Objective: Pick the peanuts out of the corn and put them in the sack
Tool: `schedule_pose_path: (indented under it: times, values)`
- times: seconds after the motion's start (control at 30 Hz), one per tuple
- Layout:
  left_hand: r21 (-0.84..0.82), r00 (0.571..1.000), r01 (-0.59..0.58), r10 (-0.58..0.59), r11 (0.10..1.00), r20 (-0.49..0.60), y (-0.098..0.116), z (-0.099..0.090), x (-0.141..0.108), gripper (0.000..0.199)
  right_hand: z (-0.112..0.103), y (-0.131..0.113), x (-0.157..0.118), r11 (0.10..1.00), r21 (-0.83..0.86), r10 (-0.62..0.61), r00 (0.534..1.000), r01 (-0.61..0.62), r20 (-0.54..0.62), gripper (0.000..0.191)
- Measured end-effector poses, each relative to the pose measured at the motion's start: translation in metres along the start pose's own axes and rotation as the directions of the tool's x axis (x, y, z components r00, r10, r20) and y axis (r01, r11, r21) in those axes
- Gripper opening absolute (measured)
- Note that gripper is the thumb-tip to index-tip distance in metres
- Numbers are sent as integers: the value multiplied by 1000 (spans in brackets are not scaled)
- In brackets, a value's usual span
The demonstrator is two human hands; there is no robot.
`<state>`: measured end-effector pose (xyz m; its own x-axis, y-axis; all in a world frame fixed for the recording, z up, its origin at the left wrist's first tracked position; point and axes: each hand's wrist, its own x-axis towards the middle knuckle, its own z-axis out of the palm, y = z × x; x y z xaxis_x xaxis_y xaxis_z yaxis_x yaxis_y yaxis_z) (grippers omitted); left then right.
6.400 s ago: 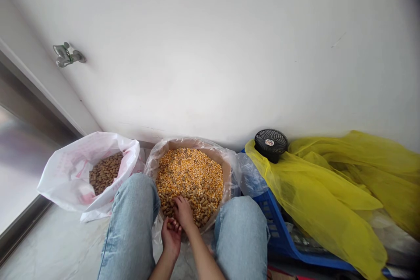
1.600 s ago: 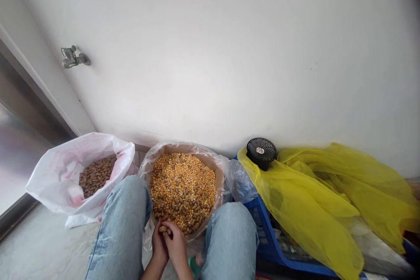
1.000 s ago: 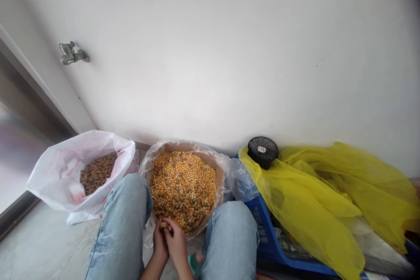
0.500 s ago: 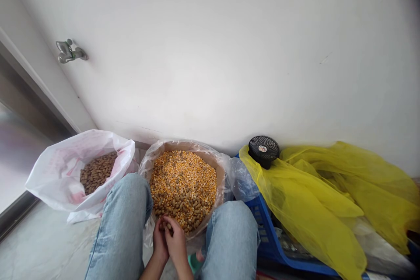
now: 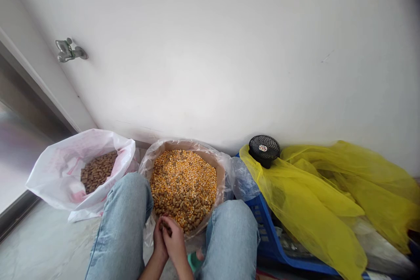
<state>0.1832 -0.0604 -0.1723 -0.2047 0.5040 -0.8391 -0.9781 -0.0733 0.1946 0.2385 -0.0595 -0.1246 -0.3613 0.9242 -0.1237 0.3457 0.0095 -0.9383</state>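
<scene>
My left hand (image 5: 159, 241) and my right hand (image 5: 175, 239) are pressed together at the near rim of a clear plastic-lined bag (image 5: 219, 170). Between them, a few brown peanuts in the shell (image 5: 166, 226) are partly hidden by my fingers. The bag holds yellow corn kernels mixed with peanuts (image 5: 183, 188). To its left stands a white plastic bag (image 5: 59, 179) holding only brown peanuts (image 5: 98, 171).
My jeans-clad knees (image 5: 122, 218) flank the hands, with a white wall behind the bags. To the right, a black desk fan (image 5: 264, 151) rests on a yellow plastic sheet (image 5: 311, 210) draped over a blue crate (image 5: 269, 236). A metal tap (image 5: 68, 50) juts from the wall.
Since the oldest frame, both hands have come out of the corn to the bag's near rim and joined. Over the last second, they have closed further around the peanuts, leaving fewer visible.
</scene>
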Motion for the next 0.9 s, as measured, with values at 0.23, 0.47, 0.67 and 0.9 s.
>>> schedule_pose_path:
  times: [0.23, 0.47, 0.67, 0.9]
  values:
    - [-1, 1000, 28, -28, 1000, -6, 1, 1, -1, 22, 0, -4, -1, 1000, 26, -10, 1000, 10, 2, 33]
    - [-18, 1000, -7, 7, 1000, 15, -2, 0, -6, 12, -8, 7, 6, 972, 212, 140, 978, -105, -156, 28]
    - [-1, 999, -28, 28, 1000, -25, -3, 3, -9, 11, -28, 35, 31, 925, 360, 270, 875, -120, -402, 35]
    - [-73, 999, -26, 23, 997, -38, -1, 3, -12, 10, -18, 67, 66, 977, 175, 180, 907, -121, -380, 40]
